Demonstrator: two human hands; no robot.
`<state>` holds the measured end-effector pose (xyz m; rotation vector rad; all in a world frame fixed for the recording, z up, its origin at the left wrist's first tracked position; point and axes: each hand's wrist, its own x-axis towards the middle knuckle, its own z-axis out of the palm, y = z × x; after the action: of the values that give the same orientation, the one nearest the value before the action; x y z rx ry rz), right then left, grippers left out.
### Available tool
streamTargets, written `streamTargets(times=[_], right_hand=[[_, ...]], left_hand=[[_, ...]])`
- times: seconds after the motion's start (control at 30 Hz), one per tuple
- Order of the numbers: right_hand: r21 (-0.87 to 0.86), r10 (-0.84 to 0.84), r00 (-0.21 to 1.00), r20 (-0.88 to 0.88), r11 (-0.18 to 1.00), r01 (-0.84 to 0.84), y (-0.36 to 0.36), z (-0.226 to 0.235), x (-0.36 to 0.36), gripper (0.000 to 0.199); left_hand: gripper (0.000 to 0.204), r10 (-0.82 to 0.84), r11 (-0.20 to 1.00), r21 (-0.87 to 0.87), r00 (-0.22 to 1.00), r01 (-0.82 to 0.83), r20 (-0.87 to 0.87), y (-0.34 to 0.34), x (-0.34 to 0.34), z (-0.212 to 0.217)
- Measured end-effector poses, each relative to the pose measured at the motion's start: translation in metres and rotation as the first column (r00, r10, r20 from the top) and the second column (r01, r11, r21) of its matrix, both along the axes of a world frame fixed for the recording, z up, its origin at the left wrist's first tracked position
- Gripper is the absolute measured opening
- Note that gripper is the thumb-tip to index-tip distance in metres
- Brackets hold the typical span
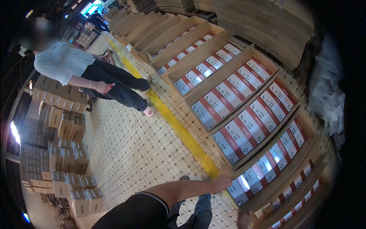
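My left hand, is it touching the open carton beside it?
Cannot tell: in the head view, your left hand overlaps an end of the open carton, hiding any gap.

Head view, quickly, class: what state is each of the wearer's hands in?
Left hand: at a carton's edge; whether it grips cannot be told.
Right hand: blurred; open or closed cannot be told.

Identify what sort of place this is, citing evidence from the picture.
Probably a warehouse or factory packing area: open cartons holding red-and-white boxes, stacked brown cartons and a yellow floor line suggest it.
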<state>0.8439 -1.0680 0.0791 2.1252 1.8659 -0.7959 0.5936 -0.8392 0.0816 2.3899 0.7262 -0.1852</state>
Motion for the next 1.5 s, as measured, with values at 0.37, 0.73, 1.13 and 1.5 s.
streamTargets(times=[0.37, 0.73, 1.13, 1.5], right_hand=[[0.292, -0.299, 0.954, 0.02, 0.914, 0.28, 0.158, 0.173, 0.188, 0.044], [0.717, -0.416, 0.752, -0.512, 0.276, 0.64, 0.281, 0.175, 0.246, 0.05], [0.832, -0.456, 0.727, -0.513, -0.056, 0.551, 0.354, 0.22, 0.264, 0.057], [0.803, -0.4, 0.727, -0.558, -0.041, 0.594, 0.354, 0.224, 0.261, 0.063]], left_hand=[[0.035, 0.203, 0.976, -0.051, 0.808, -0.211, 0.553, 0.15, 0.14, 0.159], [0.029, 0.506, 0.799, -0.156, 0.509, -0.58, 0.697, 0.244, 0.298, 0.197], [0.054, 0.299, 0.777, 0.17, 0.594, -0.606, 0.747, 0.297, 0.341, 0.256], [0.054, 0.311, 0.769, 0.14, 0.557, -0.624, 0.77, 0.295, 0.341, 0.255]])
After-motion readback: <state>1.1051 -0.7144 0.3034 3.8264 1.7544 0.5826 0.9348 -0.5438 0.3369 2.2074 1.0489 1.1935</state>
